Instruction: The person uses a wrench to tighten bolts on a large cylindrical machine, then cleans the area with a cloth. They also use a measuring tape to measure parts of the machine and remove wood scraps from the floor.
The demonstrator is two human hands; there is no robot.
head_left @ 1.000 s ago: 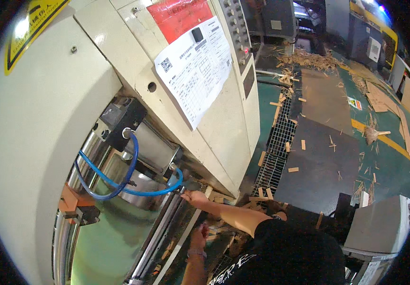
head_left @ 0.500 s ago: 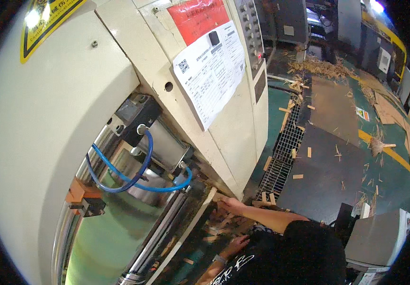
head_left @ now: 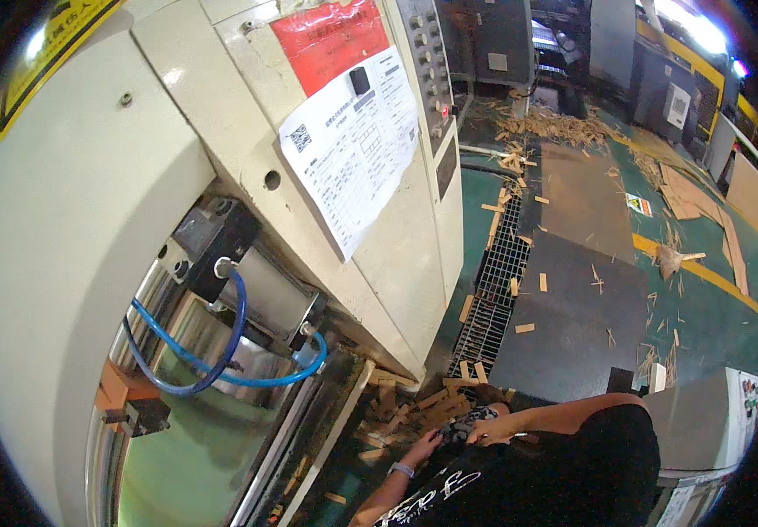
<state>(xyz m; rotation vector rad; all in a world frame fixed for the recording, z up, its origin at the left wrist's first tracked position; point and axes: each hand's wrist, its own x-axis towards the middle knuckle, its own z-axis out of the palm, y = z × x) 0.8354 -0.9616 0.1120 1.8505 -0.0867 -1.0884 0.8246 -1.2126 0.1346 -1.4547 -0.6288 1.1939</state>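
Low in the picture, my right hand [head_left: 492,430] is closed in front of my black shirt [head_left: 537,483]. A small pale tip shows beside it, too small to name. Just to its left my left hand [head_left: 423,449], with a light band at the wrist, lies with its fingers stretched out against dark patterned fabric [head_left: 459,427] over my leg. Loose brown cardboard strips [head_left: 431,408] are heaped on the floor past my hands. Close on the left runs the pale edge plate [head_left: 337,436] of a machine, beside metal rods and a green roller [head_left: 212,439].
The cream machine housing [head_left: 370,263] carries a taped paper sheet [head_left: 352,145] and a button panel [head_left: 431,70]. Blue air hoses [head_left: 265,381] loop from a cylinder. A floor grating [head_left: 493,294], dark mats [head_left: 572,307], cardboard scraps and a broom head [head_left: 670,261] lie to the right.
My right hand has drawn back from the machine's lower corner toward my body, beside my left hand. The view has shifted, so the machine sits further left.
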